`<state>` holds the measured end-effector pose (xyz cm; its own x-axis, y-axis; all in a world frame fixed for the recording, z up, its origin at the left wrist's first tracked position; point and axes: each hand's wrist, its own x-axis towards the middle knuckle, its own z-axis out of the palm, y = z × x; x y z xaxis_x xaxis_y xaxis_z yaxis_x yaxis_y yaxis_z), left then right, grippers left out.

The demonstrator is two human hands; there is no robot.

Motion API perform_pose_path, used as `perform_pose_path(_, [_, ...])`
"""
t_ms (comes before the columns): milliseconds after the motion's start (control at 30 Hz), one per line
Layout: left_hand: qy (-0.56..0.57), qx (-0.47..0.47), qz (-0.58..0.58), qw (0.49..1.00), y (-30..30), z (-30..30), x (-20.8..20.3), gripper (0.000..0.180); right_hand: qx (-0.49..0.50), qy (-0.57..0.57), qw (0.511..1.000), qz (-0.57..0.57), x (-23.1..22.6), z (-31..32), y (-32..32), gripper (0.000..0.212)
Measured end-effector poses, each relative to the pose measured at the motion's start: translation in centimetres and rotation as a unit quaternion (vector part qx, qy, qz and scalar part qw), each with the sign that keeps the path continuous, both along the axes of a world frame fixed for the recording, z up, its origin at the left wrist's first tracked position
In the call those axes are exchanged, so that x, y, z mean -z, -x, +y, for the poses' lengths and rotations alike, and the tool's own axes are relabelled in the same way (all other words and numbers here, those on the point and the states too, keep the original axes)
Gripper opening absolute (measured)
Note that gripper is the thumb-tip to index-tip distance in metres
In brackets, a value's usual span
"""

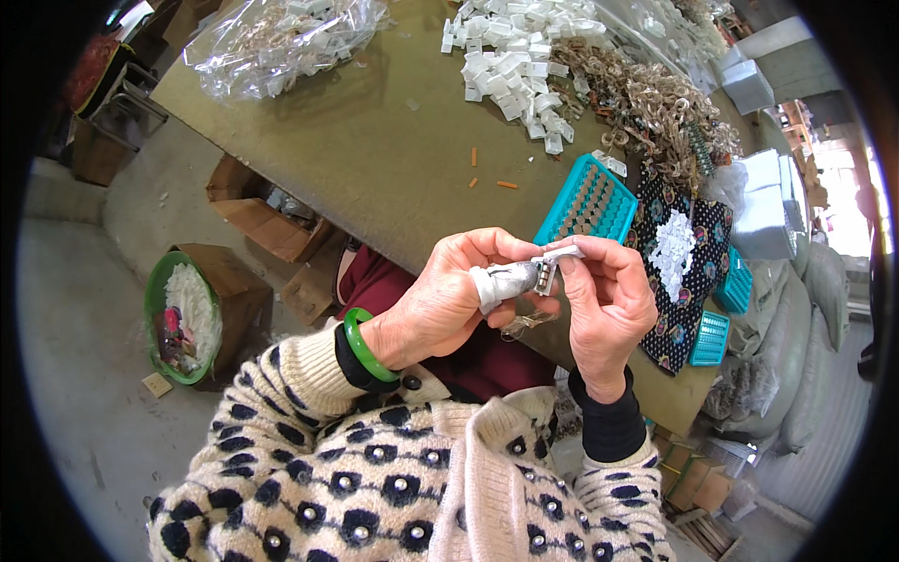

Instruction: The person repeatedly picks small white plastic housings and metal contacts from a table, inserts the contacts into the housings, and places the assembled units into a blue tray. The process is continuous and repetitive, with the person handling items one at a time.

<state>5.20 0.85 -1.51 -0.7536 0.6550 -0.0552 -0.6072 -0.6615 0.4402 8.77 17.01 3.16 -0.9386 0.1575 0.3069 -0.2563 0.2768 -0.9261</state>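
My left hand (pixel 435 295) is closed on a small white plastic case (pixel 545 278) with several dark segments inside. A white and grey wrap (pixel 506 284) covers what looks like its thumb. My right hand (pixel 609 290) pinches a small white piece (pixel 564 253) against the top of the case, with thumb and index finger. Whether that piece is joined to the case, I cannot tell. Thin clear strands (pixel 524 323) hang below the fingers. Just beyond my hands lies a teal tray (pixel 613 211) with rows of brown cylindrical pieces.
White plastic cases (pixel 510 80) and tangled brownish wired parts (pixel 655 94) are heaped on the table (pixel 375 140). White bits (pixel 672 248) lie on a patterned cloth (pixel 655 314). A clear bag (pixel 281 42) sits far left; a green tub (pixel 154 314) stands on the floor.
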Motion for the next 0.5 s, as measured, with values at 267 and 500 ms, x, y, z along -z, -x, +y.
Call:
perform_pose_path(267, [0.038,-0.055,0.055,0.996,-0.6,0.8,-0.4,0.015,-0.007,-0.116,0.971,0.211,1.3,-0.1,1.0,0.022])
perform_pose_path(500, [0.02,-0.041,-0.01,0.999,-0.7,1.2,-0.5,0.021,-0.083,-0.083,0.986,0.118,0.7,0.0,0.1,0.03])
